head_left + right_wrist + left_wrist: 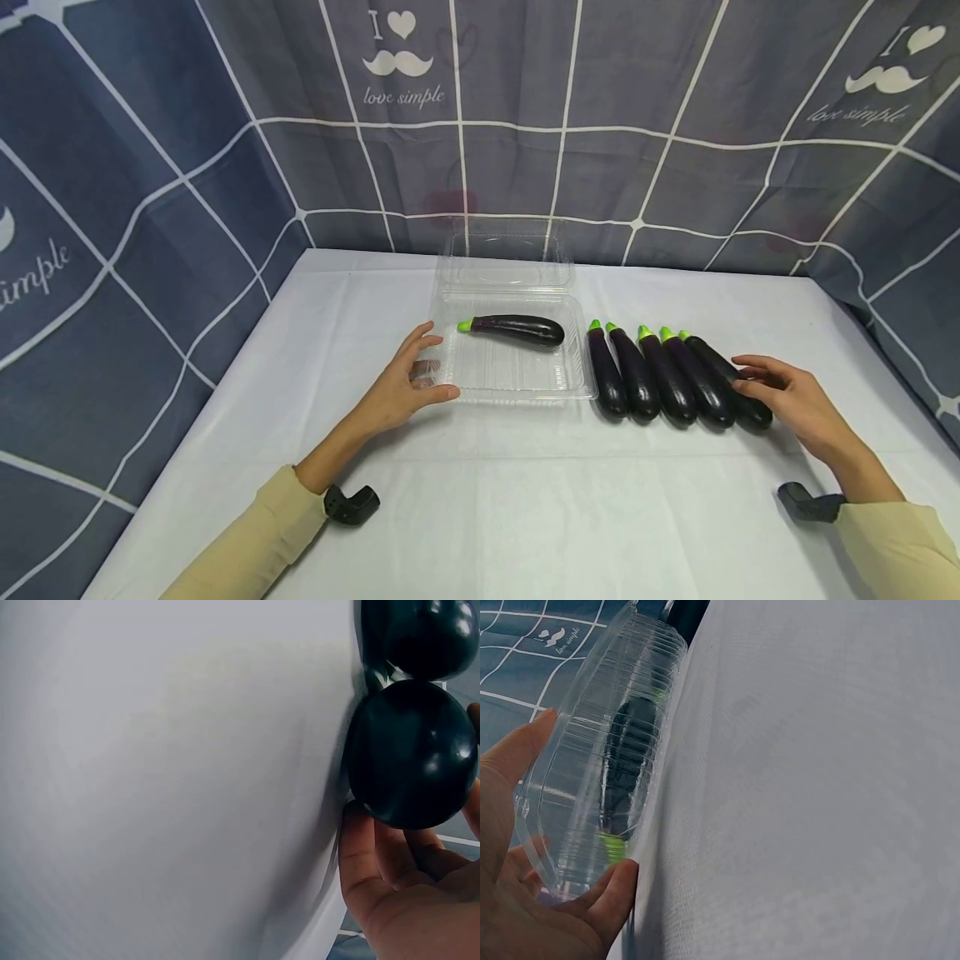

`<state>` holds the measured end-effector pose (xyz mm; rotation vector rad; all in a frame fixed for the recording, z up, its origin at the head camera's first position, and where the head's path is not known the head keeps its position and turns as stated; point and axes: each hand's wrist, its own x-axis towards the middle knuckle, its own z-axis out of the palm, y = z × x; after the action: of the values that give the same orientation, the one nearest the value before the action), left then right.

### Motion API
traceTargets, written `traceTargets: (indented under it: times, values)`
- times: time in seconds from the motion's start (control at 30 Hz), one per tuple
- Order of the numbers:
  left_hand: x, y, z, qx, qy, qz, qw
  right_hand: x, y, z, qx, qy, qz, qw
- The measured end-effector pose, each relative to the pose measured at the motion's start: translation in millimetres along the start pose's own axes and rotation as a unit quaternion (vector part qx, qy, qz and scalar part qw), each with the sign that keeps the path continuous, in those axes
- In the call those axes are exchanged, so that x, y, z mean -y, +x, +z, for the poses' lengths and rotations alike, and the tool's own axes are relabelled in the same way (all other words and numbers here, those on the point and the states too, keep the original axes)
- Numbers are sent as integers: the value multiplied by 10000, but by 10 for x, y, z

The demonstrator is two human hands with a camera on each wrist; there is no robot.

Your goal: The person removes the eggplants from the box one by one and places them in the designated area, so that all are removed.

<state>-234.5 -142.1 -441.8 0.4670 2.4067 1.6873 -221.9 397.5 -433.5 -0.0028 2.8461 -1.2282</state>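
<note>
A clear plastic clamshell box (pixel 517 375) stands with its lid raised at the back, one glossy dark eggplant (pixel 521 328) lying sideways inside. Around the box's left end, my left hand (pixel 397 387) spreads its thumb and fingers, touching the wall and front corner. In the left wrist view the same hand (pixel 562 900) lies against the ribbed plastic. To the right, my right hand (pixel 798 408) holds the outermost eggplant (pixel 738 400), which rests on the table. Its fingers (pixel 356 851) touch the eggplant's side in the right wrist view; another digit is partly cut off by the frame.
Several more eggplants (pixel 667 383) lie side by side between the box and my right hand, green stems pointing away. A white cloth (pixel 525 500) covers the table. Grey-blue curtains (pixel 600 167) with white lines enclose its back and sides.
</note>
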Motion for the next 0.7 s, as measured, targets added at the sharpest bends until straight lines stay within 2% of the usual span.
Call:
traceTargets:
  times: [0.3,0.57,0.7]
  values:
    - [-2,13,0,-14,4,-28,10000,25,-23,-31,-243,97,-163,9995]
    - [-2,18,-1,-21,7,-21,10000,122,-56,-46,-586,0,-318,9978]
    - [-2,8,0,-24,20,-30,10000,189,-75,-10,-633,12,-325,9975]
